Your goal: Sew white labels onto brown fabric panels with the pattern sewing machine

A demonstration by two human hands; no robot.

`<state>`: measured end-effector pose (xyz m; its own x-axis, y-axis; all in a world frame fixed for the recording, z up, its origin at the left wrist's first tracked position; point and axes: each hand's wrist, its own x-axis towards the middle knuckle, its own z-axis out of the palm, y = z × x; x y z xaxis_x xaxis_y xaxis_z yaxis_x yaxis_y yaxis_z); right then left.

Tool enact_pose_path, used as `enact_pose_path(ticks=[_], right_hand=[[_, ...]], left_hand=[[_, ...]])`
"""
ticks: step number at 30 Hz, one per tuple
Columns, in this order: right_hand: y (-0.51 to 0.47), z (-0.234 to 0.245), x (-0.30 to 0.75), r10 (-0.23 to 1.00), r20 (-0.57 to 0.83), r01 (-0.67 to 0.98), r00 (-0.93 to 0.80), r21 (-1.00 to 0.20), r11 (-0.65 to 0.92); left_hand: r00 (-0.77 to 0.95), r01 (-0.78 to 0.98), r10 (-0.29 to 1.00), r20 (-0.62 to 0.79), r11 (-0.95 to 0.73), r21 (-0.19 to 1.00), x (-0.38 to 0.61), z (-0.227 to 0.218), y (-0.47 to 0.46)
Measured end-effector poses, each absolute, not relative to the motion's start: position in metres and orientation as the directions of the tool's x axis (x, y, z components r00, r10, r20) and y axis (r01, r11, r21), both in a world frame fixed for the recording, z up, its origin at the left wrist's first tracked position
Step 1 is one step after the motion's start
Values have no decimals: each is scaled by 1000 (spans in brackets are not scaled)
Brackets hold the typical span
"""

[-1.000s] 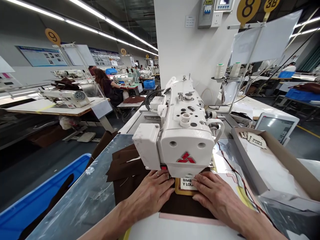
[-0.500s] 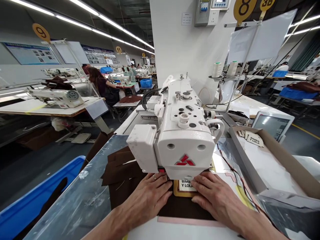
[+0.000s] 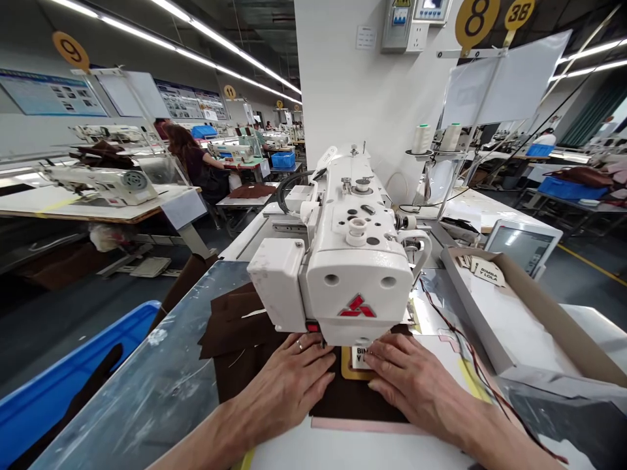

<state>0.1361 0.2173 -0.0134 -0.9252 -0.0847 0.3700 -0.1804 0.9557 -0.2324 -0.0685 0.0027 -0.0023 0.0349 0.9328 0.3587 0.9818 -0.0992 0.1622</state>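
My left hand lies flat on a dark brown fabric piece, its fingers pointing toward the sewing machine head. From the other side, my right hand rests flat with fingertips over a white label printed in black. A gold-coloured frame surrounds the label and lies on the fabric, just beyond the fingers of my left hand. The machine head overhangs the fingertips of both hands and hides the needle area. More brown fabric pieces are piled left of my left hand.
At right stands an open cardboard box holding more printed labels, with a tablet-like screen behind it. Wires run along the table beside my right hand. A blue bin is at lower left. A co-worker sits further back.
My right hand has slid a little to the left and now covers more of the label. The left hand stays nearly in place. The view has shifted slightly.
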Motion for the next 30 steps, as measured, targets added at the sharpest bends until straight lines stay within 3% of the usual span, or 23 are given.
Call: enact_pose_path(ticks=[7,15,24,30], right_hand=[[216,-12,127,-127,249,-185,-960,-226,956],[212,-11,126,-97,226,-158,-969,-273,949],[214,-11,124,-107,231,-171,-967,-275,946],[213,-10,126,-121,256,-183,-959,-235,954]], left_hand=[[76,980,956,282,-123,154,-58,-4,9],[120,974,962,245,-161,156,-52,-2,21],[51,973,988,147,-82,216,-45,3,27],[146,969,963,228,-185,160,-59,2,15]])
